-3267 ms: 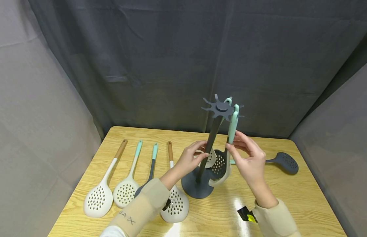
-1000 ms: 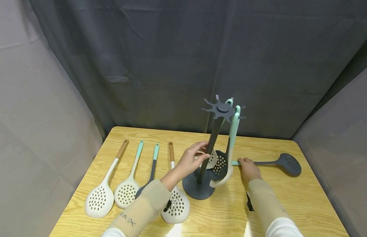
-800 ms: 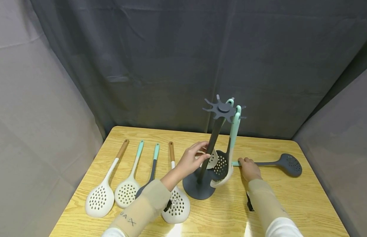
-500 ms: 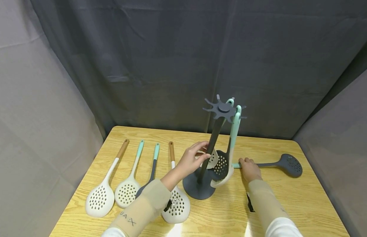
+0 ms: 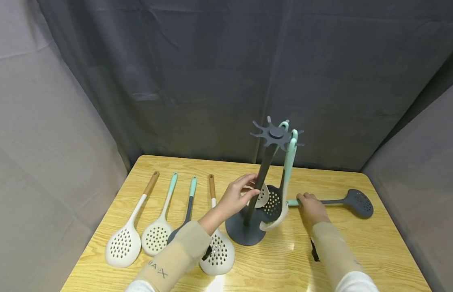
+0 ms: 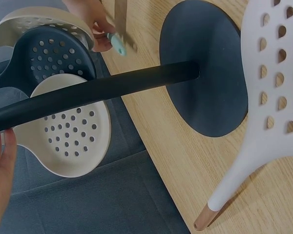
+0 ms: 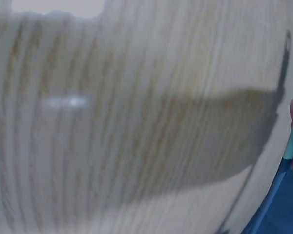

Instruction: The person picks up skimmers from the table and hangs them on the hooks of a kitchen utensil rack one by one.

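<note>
Four utensils (image 5: 122,247) left of stand (image 5: 264,166)

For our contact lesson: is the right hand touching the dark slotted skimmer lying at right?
Touching: in the right wrist view, the right hand grips the mint handle of the dark slotted skimmer.

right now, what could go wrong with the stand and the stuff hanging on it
The stand might tip if the left hand lets go, since the hanging utensils crowd one side. The dark skimmer in the right hand could knock them when lifted, as its mint handle points toward them.
</note>
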Demonstrator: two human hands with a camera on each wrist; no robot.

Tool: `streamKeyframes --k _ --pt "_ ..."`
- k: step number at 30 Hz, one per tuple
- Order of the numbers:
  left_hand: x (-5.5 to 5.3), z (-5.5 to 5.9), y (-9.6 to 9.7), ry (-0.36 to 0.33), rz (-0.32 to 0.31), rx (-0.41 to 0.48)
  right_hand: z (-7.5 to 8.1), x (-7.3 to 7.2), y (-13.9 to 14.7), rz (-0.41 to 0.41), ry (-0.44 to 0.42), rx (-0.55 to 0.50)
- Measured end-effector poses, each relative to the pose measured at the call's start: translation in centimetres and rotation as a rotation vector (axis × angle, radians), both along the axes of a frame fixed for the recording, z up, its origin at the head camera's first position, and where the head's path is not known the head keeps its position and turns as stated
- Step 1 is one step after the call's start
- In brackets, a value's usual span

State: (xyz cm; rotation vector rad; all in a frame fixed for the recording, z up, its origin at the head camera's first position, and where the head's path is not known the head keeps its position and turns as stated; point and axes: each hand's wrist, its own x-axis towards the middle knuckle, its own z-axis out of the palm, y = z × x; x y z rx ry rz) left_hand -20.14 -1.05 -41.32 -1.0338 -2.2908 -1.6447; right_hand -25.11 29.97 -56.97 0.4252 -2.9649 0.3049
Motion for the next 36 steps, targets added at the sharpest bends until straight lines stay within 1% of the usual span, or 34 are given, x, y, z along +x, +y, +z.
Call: streamKeyframes --k 2,5,7,12,16,21,27,36 --pt "0.0 0.0 0.0 0.000 0.001 0.000 0.2 -0.1 0.4 0.021 0.036 -0.007" --pt "0.0 0.0 0.0 -0.001 0.002 0.002 0.6 -0.3 1.0 0.056 0.122 0.008" --pt "0.0 0.0 0.0 -0.002 0.003 0.002 0.9 -0.3 1.3 0.066 0.174 0.012" --pt "0.0 0.1 0.0 0.000 0.007 -0.004 1.7 -0.5 1.9 0.039 0.258 -0.017" --pt "0.0 0.1 0.0 0.001 0.010 -0.008 2.5 -0.7 2.5 0.033 0.327 -0.041" --pt "0.1 0.1 0.0 -0.005 0.012 -0.010 3.7 -0.9 2.9 0.027 0.391 -0.066" --pt "0.0 0.0 0.0 -0.001 0.012 -0.008 5.1 -1.5 2.9 -0.001 0.453 -0.109" --pt "0.1 0.1 0.0 -0.002 0.008 -0.011 8.7 -1.4 0.8 -0.066 0.529 -0.206"
